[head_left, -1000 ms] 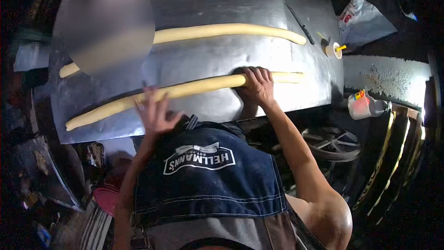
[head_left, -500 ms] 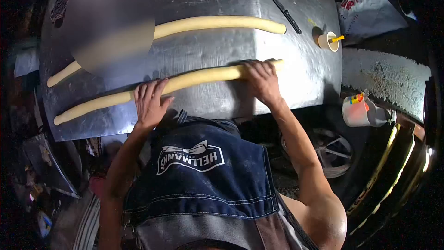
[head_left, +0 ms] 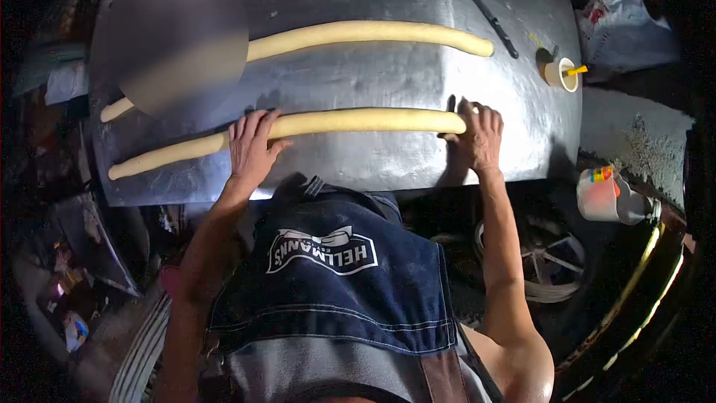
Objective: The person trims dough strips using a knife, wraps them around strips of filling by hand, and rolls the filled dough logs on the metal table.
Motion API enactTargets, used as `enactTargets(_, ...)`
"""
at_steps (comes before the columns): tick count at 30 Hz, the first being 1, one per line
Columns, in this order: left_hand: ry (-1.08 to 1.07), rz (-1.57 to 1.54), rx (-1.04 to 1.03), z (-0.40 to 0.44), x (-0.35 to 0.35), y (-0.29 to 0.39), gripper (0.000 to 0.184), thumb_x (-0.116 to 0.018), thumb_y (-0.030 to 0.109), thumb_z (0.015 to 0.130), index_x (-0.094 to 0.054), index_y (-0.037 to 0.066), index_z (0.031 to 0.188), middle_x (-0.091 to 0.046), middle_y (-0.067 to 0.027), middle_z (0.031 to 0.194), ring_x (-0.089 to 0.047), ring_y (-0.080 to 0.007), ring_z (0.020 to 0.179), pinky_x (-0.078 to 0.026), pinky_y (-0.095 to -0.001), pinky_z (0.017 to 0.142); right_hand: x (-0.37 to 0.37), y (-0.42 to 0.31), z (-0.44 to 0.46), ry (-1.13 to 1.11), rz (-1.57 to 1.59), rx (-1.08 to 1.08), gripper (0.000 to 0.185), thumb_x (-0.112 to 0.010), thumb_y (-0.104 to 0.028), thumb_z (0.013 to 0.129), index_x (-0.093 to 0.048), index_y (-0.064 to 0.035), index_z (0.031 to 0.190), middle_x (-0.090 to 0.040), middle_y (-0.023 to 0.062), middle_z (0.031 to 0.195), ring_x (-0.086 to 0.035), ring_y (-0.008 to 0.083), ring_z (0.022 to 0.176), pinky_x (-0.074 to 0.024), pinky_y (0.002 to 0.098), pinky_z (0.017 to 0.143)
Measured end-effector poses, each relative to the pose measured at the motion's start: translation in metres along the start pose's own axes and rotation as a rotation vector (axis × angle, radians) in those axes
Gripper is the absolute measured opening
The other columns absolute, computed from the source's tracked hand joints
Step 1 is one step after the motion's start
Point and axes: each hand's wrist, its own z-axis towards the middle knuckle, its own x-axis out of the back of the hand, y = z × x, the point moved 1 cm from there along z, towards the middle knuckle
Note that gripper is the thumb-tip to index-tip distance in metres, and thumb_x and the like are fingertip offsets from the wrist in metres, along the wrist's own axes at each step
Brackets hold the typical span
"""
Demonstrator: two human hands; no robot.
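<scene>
A long, pale yellow dough rope (head_left: 358,121) lies across the metal table near my body. My left hand (head_left: 252,145) rests over its left part, fingers laid flat across it and the thumb stretched away to the right. At the rope's right end is my right hand (head_left: 483,134), its thumb and fingers on either side of the tip. Farther back lies a second dough rope (head_left: 365,31), roughly alongside the first. A round grey blur covers a left stretch of this second rope.
The metal table (head_left: 358,80) bears a black-handled knife (head_left: 492,22) at the back right. Near its right edge, a small cup (head_left: 559,75) holds something yellow. A white bag (head_left: 626,22) and a plastic container (head_left: 599,195) are to the right. Below is a spoked wheel (head_left: 548,257).
My right hand has shifted from on top of the near dough rope to its right end. My left hand stays on the rope. The whole view has shifted slightly.
</scene>
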Motion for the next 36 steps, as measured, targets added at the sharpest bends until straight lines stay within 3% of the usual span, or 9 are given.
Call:
enactTargets(2, -0.024, 0.017, 0.044, -0.010, 0.003, -0.015, 0.066, -0.088, 0.038, 0.080, -0.067, 0.012, 0.137, -0.062, -0.0090, 0.127, -0.057, -0.0335, 0.122, -0.044, -0.0514, 0.101, 0.007, -0.009, 0.002, -0.001, 0.063, 0.002, 0.110, -0.078, -0.077, 0.074, -0.050, -0.0110, 0.158, -0.054, 0.0172, 0.152, -0.045, 0.0405, 0.145, -0.0252, 0.0654, 0.122)
enactTargets(5, -0.036, 0.079, 0.125, -0.041, 0.001, -0.078, 0.071, -0.080, 0.057, 0.088, -0.064, 0.015, 0.144, -0.059, -0.0124, 0.139, -0.055, -0.0340, 0.128, -0.045, -0.0539, 0.104, 0.016, -0.056, 0.010, -0.102, 0.069, -0.012, 0.110, -0.085, -0.073, 0.069, -0.053, -0.0107, 0.154, -0.058, 0.0152, 0.150, -0.047, 0.0395, 0.146, -0.0163, 0.0671, 0.128)
enactTargets(11, 0.104, 0.062, 0.086, -0.112, 0.061, -0.202, 0.077, -0.085, 0.063, 0.079, -0.070, 0.009, 0.132, -0.063, -0.0104, 0.123, -0.058, -0.0344, 0.114, -0.045, -0.0498, 0.099, -0.039, -0.262, 0.027, 0.040, 0.138, 0.152, 0.090, -0.090, -0.041, 0.075, -0.055, -0.0104, 0.152, -0.062, 0.0141, 0.141, -0.056, 0.0342, 0.134, -0.0298, 0.0577, 0.123)
enactTargets(17, 0.166, 0.114, 0.089, -0.168, 0.104, -0.335, 0.077, -0.085, 0.064, 0.077, -0.071, 0.011, 0.131, -0.066, -0.0099, 0.120, -0.060, -0.0330, 0.114, -0.042, -0.0476, 0.102, -0.062, -0.538, 0.068, 0.045, 0.207, 0.369, 0.090, -0.085, -0.042, 0.082, -0.049, -0.0066, 0.156, -0.058, 0.0148, 0.145, -0.051, 0.0369, 0.136, -0.0291, 0.0585, 0.122)
enactTargets(22, 0.196, 0.020, 0.059, -0.179, 0.122, -0.403, 0.081, -0.094, 0.033, 0.067, -0.064, 0.020, 0.142, -0.069, -0.0070, 0.125, -0.062, -0.0342, 0.114, -0.041, -0.0494, 0.106, -0.064, -0.719, 0.109, -0.001, 0.306, 0.412, 0.091, -0.083, -0.039, 0.085, -0.044, -0.0075, 0.161, -0.056, 0.0137, 0.149, -0.050, 0.0356, 0.137, -0.0303, 0.0554, 0.121)
enactTargets(26, 0.033, 0.024, 0.168, -0.212, 0.144, -0.446, 0.082, -0.094, 0.027, 0.065, -0.065, 0.019, 0.141, -0.062, -0.0046, 0.133, -0.057, -0.0321, 0.124, -0.042, -0.0499, 0.102, -0.064, -0.773, 0.122, 0.045, 0.324, 0.418, 0.089, -0.081, -0.033, 0.086, -0.043, -0.0080, 0.161, -0.057, 0.0132, 0.147, -0.053, 0.0353, 0.134, -0.0343, 0.0546, 0.118)
enactTargets(30, 0.133, 0.023, 0.115, -0.220, 0.147, -0.468, 0.077, -0.095, 0.032, 0.067, -0.066, 0.018, 0.136, -0.059, -0.0055, 0.132, -0.056, -0.0311, 0.123, -0.041, -0.0512, 0.104, -0.074, -0.793, 0.124, 0.111, 0.358, 0.441, 0.086, -0.081, -0.029, 0.086, -0.044, -0.0109, 0.162, -0.058, 0.0127, 0.146, -0.054, 0.0352, 0.132, -0.0351, 0.0540, 0.118)
enactTargets(34, 0.196, 0.033, 0.222, -0.236, 0.163, -0.470, 0.085, -0.097, 0.038, 0.064, -0.065, 0.020, 0.140, -0.061, -0.0059, 0.135, -0.055, -0.0317, 0.128, -0.041, -0.0542, 0.107, -0.080, -0.776, 0.119, 0.099, 0.240, 0.441, 0.086, -0.081, -0.029, 0.086, -0.044, -0.0143, 0.162, -0.058, 0.0123, 0.145, -0.054, 0.0351, 0.131, -0.0358, 0.0540, 0.117)
enactTargets(36, 0.295, 0.065, 0.310, -0.257, 0.188, -0.479, 0.084, -0.095, 0.046, 0.070, -0.064, 0.018, 0.143, -0.060, -0.0098, 0.138, -0.054, -0.0362, 0.129, -0.041, -0.0557, 0.110, -0.082, -0.779, 0.121, 0.052, 0.233, 0.421, 0.078, -0.081, -0.030, 0.088, -0.050, -0.0153, 0.158, -0.058, 0.0120, 0.146, -0.054, 0.0347, 0.132, -0.0356, 0.0536, 0.118)
